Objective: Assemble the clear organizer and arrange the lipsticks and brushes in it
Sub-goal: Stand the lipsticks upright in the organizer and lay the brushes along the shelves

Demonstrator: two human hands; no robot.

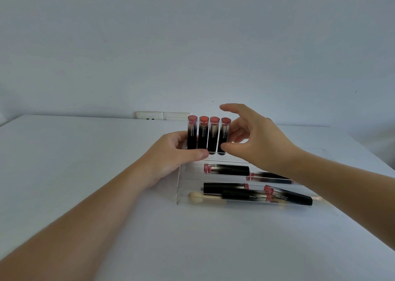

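Note:
The clear organizer (188, 180) stands in the middle of the white table. Four black lipsticks with pink tops (208, 135) stand upright, side by side, in its back row. My left hand (171, 152) grips the organizer's left end, thumb across the base of the two left lipsticks. My right hand (252, 139) hovers beside the rightmost upright lipstick with fingers spread, holding nothing. Several more lipsticks (226, 170) lie flat on the lower steps. A brush with a pale sponge tip (195, 197) lies along the front, partly under a lipstick.
Wall sockets (162, 115) sit behind the table's far edge. A flat clear panel (320, 152) lies on the table to the right, behind my right forearm. The white table (85, 152) stretches to the left and toward me.

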